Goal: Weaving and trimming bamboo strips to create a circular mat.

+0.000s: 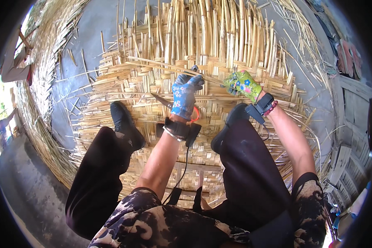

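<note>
My left hand [185,91], in a blue floral glove, is closed around some long, thin reed strips [153,62] lying crosswise above the woven reed mat [136,78]. My right hand [242,84], in a green floral glove, has its fingers curled on the same strips, to the right of my left. Scissors [163,100] with an orange handle lie on the mat beneath my left hand, which partly hides them. My feet [124,124] rest on the mat to either side. Long unwoven stalks [198,29] extend from the mat's far edge.
Piles of dry reeds [49,53] line the grey floor [87,33]. At the far left are another person's bent limbs [16,58] and a low concrete ledge [25,182]. Pink slippers [347,58] and weathered wooden boards [351,120] stand along the right.
</note>
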A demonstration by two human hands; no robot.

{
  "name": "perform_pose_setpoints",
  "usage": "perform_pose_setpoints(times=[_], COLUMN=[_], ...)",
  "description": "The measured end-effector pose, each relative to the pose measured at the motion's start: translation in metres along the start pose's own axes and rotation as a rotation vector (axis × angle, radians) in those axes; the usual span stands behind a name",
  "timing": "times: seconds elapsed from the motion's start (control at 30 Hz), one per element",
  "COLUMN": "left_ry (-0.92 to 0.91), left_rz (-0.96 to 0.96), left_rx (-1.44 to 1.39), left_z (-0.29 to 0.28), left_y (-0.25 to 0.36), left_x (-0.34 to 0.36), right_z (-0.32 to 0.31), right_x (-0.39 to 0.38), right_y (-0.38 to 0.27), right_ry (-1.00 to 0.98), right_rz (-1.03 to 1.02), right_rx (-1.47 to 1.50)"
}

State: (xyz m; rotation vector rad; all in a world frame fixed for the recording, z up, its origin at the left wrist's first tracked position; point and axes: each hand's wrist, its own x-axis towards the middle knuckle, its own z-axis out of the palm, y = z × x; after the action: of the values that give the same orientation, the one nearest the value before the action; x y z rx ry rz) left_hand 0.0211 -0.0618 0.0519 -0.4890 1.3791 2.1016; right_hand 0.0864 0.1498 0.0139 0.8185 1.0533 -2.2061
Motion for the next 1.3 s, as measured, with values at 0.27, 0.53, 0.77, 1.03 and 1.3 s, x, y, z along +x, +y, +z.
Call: perform_pose_setpoints(times=[0.27,0.53,0.77,1.03,1.3], left_ry=[0.017,0.226,0.068,-0.019,0.06], left_rz=[0.021,0.034,0.052,0.046,0.0], left_rx=[-0.067,0.074,0.087,0.015,0.169], left_z=[-0.008,-0.02,-0.008,0.006,0.006], left_y=[0.002,0.009,-0.002,0.002,0.002], left_x=[0.009,0.02,0.011,0.004,0.001], right_z=[-0.006,-0.053,-0.012,-0.025,0.008], right_x=[-0.012,-0.02,-0.039,-0.038,-0.016], right_y=[-0.006,0.021,-0.005,-0.004,-0.004], right_ry=[-0.261,-0.18,-0.145,-0.171,-0.202], right_rz=[-0.017,0.054,-0.016,-0.148,0.001], right_rx=[-0.235,0.104,-0.224,-0.506,0.222])
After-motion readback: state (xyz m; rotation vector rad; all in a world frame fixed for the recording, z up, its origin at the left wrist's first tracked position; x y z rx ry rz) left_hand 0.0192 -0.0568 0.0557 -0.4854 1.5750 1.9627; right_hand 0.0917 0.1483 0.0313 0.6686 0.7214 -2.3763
